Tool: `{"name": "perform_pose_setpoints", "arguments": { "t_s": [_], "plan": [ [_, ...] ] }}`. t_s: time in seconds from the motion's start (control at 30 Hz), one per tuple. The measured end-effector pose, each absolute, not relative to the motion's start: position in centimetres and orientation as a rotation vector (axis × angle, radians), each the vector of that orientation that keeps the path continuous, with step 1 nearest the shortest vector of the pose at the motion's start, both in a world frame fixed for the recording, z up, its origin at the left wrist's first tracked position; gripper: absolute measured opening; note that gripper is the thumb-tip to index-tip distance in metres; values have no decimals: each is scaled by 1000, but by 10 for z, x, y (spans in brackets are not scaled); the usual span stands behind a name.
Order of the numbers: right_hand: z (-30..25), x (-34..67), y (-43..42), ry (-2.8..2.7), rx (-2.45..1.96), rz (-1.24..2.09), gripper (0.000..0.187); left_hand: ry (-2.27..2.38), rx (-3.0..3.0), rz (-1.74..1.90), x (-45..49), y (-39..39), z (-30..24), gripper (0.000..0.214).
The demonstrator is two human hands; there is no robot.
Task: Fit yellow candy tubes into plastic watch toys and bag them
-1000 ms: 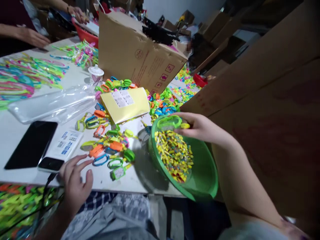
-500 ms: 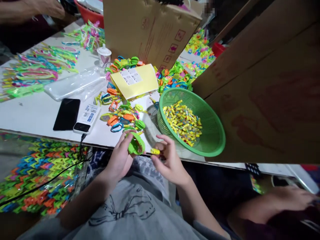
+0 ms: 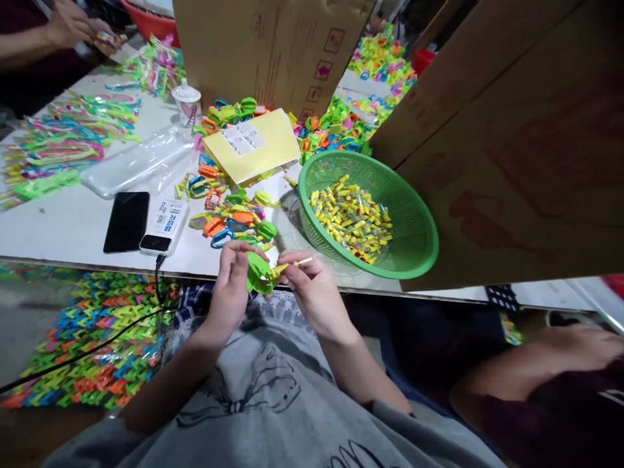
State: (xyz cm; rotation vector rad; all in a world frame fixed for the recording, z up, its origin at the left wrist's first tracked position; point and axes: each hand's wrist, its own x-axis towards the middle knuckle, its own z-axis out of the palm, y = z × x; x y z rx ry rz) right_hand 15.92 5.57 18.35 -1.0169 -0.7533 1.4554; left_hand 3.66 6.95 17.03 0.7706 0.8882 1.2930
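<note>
My left hand (image 3: 231, 278) is closed around a green plastic loop-shaped piece (image 3: 258, 273) just off the table's front edge. Between the thumb and fingers of my right hand (image 3: 314, 289) is a small yellow piece with a thin pale stick (image 3: 279, 269), its yellow end at the green piece. Whether the two are joined I cannot tell. To the right, a green mesh basket (image 3: 424, 250) holds a heap of similar small yellow pieces (image 3: 351, 221). Beyond my left hand lie loose loop-shaped pieces in several colours (image 3: 238, 218).
A black phone (image 3: 127, 222) and a white power bank (image 3: 164, 224) with a cable lie to the left. Behind are a lidded cup (image 3: 186, 104), a yellow card (image 3: 253, 146) and a cardboard box (image 3: 263, 58). Another box (image 3: 511, 169) stands right. Co-workers' hands (image 3: 73, 29) show at the left and right.
My right hand has brought the yellow piece left against the green piece; a gap showed between them before. The view has shifted slightly. A co-worker's hands at upper left now show more.
</note>
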Motion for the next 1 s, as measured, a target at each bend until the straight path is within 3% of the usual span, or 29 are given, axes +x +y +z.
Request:
{"name": "perform_pose_setpoints", "arguments": {
  "t_s": [0.2, 0.57, 1.0],
  "plan": [
    [176, 159, 49, -683, -1074, 1422, 32, 879, 801, 1415, 41, 74, 168, 26],
    [165, 166, 57, -761, -954, 1483, 27, 789, 869, 1451, 41, 76, 162, 26],
    [175, 177, 67, -1339, -1075, 1170, 7, 661, 1016, 1414, 38, 78, 149, 26]
  ]
}}
